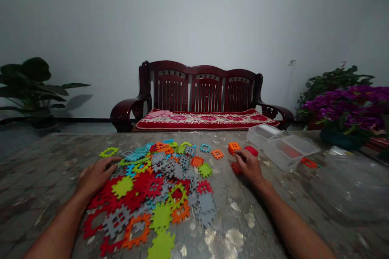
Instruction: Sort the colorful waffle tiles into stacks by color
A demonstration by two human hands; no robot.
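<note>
Plastic tiles (158,182) in red, grey, green, orange and blue lie heaped on the mottled stone table (45,170); the left hand (95,176) rests palm down on the heap's left edge, fingers flat and loosely apart; the right hand (251,166) lies right of the heap, fingers curled over a red tile (235,168), though whether they grip it cannot be told; an orange block (234,147) and clear boxes (285,151) sit just beyond.

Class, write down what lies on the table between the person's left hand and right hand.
In the head view, a heap of coloured interlocking tiles spreads between the left hand and the right hand.
</note>
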